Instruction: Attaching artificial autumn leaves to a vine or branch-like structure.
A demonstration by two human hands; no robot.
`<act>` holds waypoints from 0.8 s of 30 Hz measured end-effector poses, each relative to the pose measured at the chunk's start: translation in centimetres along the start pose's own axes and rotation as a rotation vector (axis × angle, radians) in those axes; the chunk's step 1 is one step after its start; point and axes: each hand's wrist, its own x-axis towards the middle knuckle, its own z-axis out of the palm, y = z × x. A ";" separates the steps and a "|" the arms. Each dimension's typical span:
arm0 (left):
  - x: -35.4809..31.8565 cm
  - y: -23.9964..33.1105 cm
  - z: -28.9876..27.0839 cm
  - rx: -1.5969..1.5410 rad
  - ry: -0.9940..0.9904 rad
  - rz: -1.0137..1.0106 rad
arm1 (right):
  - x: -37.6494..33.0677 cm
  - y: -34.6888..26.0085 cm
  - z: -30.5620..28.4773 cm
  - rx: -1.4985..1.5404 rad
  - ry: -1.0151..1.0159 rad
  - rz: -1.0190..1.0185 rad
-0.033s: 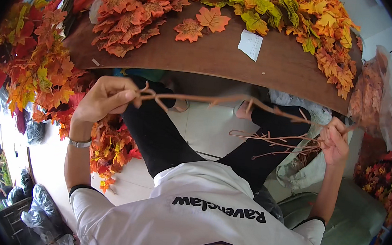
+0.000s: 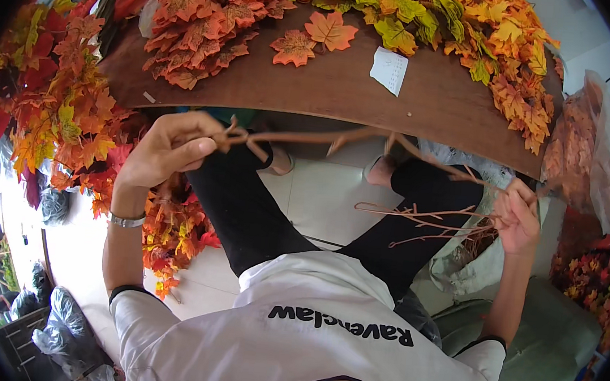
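Observation:
A long brown artificial vine stem (image 2: 309, 137) with short side twigs stretches between my hands, slightly blurred, bowing away from me in the middle. My left hand (image 2: 178, 152) pinches its looped, forked end between thumb and fingers. On the other side my right hand (image 2: 516, 218) is closed round the stem's far part. Several thinner twigs (image 2: 426, 217) of the same brown stick out from that fist toward the middle, over my right thigh. How the pieces join inside the fist is hidden.
Ahead stands a brown table (image 2: 278, 86) bearing orange leaves (image 2: 204, 15), green-yellow leaves (image 2: 400, 14) and a torn paper piece (image 2: 389, 70). Leaf garlands (image 2: 74, 98) hang at the left. A clear bag of leaves (image 2: 591, 150) is at the right, above a green cushion (image 2: 523, 347).
The middle of the stem has swung up and away from me, toward the table edge. My left hand has shifted slightly; the right has hardly moved.

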 end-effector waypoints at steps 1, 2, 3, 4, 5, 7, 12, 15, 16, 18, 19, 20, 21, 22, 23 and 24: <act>0.8 -0.5 0.8 0.044 0.087 0.153 | 0.6 0.2 0.6 0.129 -0.021 0.078; 1.6 -0.7 1.4 0.085 0.169 0.305 | 1.0 0.5 1.2 0.255 -0.036 0.160; 2.1 -0.4 2.0 0.086 0.169 0.307 | 1.3 1.1 1.6 0.309 -0.091 0.193; 2.5 -0.1 2.5 0.336 0.336 0.287 | 1.6 1.5 2.0 0.365 -0.119 0.236; 2.9 0.1 2.9 0.587 0.503 0.262 | 1.8 1.9 2.6 0.378 -0.130 0.255; 3.4 0.1 3.6 0.715 0.616 0.385 | 2.1 2.4 3.7 0.392 -0.142 0.273; 3.6 -0.4 2.5 1.104 0.833 0.820 | 2.3 3.5 5.8 0.153 -0.065 0.162; 3.4 0.4 1.7 1.197 0.838 0.878 | 1.8 4.4 8.2 -0.141 -0.210 -0.049; 3.2 1.0 1.8 0.754 0.687 0.628 | 1.8 4.5 9.3 -0.148 -0.281 -0.046; 2.6 2.1 1.4 0.321 0.533 0.372 | 2.4 6.4 11.1 -0.139 -0.354 0.087; 2.3 2.6 0.9 0.116 0.332 0.288 | 3.1 7.6 11.8 -0.119 -0.376 0.166; 2.2 2.8 0.5 -0.090 0.127 0.206 | 3.7 9.6 12.4 -0.020 -0.349 0.279; 2.4 2.3 0.8 -0.083 0.088 0.228 | 4.2 11.5 13.1 -0.043 -0.318 0.299; 2.5 2.4 1.2 -0.084 0.095 0.228 | 4.4 13.5 13.8 -0.161 -0.296 0.200; 2.4 2.4 1.7 -0.186 0.006 0.311 | 4.7 15.4 14.7 -0.276 -0.275 0.096; 2.1 2.5 2.0 -0.287 -0.084 0.396 | 4.8 17.0 15.5 -0.277 -0.283 0.092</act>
